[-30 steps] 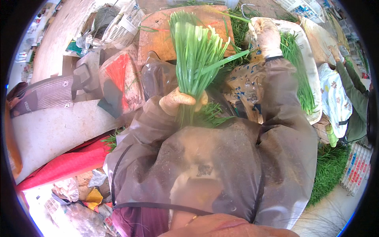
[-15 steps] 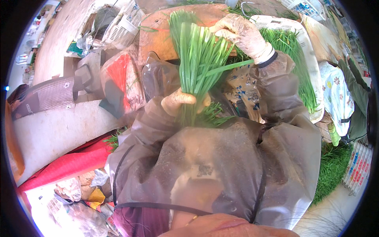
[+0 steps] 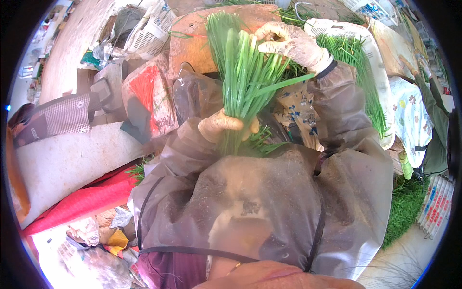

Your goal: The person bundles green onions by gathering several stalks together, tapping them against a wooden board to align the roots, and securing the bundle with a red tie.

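Note:
A bunch of green chives [image 3: 243, 86] stands nearly upright in front of my chest, its pale stalk ends at the top. My gloved left hand [image 3: 220, 126] is wrapped round its lower part. At the upper right of the bunch is my gloved right hand [image 3: 297, 47], thumb and forefinger apart beside the pale ends; no stalk shows clearly between them. One wide leaf sticks out sideways toward my right wrist. More chives [image 3: 227, 36] lie behind the bunch on an orange-brown board [image 3: 190, 55]. Below my left hand, loose leaves [image 3: 262, 142] partly show.
A white crate [image 3: 389, 108] of chives stands at the right, beside a flowered cloth [image 3: 409, 103]. A heap of greens [image 3: 404, 212] lies lower right. Red strings [image 3: 150, 96] rest on a block at the left, near a pale board [image 3: 72, 154] and red cloth [image 3: 91, 200].
My right thumb and forefinger have spread from a pinch at the stalk tops, and the hand has dropped slightly. The bunch has shifted slightly right in my left hand.

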### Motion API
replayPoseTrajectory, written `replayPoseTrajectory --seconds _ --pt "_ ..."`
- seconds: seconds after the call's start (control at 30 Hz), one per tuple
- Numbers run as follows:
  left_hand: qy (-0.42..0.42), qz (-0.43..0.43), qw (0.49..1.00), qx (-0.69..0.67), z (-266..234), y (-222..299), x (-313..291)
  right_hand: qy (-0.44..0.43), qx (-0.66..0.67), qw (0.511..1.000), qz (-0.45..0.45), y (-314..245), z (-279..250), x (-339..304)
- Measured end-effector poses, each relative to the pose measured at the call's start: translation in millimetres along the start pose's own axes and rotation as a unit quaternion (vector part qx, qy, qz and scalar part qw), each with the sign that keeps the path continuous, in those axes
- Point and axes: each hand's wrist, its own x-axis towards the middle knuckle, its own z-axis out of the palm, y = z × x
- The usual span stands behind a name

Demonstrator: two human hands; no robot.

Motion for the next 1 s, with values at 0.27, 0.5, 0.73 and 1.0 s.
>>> replayPoseTrajectory --seconds 0.27,0.5,0.73,1.0 --pt "-0.006 -0.04 0.999 -0.022 -2.2 -0.3 3.2 -0.026 0.001 0.997 -0.078 7.9 -4.6 -0.1" --pt "0.005 -0.018 1.0 -0.019 -6.3 2.0 5.1 0.212 -0.081 0.964 -0.138 54.5 -35.5 -6.1" --pt "0.004 0.008 1.0 0.01 -8.9 1.0 -10.2 0.32 -0.46 0.767 0.312 139.9 -103.7 -12.6" --pt "0.04 0.033 0.998 0.045 -8.6 3.6 -13.1 0.17 0.027 0.985 0.021 56.8 -23.0 -14.0"
